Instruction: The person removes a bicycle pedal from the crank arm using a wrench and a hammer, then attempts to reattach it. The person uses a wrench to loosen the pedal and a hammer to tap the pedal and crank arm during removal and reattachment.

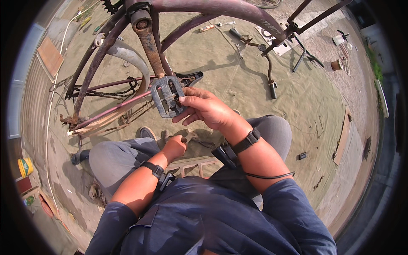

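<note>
A rusty crank arm [149, 50] hangs from the purple bicycle frame [212, 7] in front of me. At its lower end is a worn grey bicycle pedal [160, 101]. My right hand [208, 108] grips the pedal's right edge, thumb on the near face and some fingers behind it. Lower down, between my knees, my left hand [175, 147] is closed in a loose fist. Whatever it holds, if anything, is hidden. Just right of that fist, a dark tool-like piece [203, 143] lies in shadow, its kind unclear.
Green cloth [238, 87] covers the ground. A handlebar [269, 70] and a screwdriver [210, 27] lie beyond my right hand. Behind the pedal are a pale curved mudguard [132, 57], a chain [102, 92] and a saddle [193, 79]. A yellow container [25, 166] stands far left.
</note>
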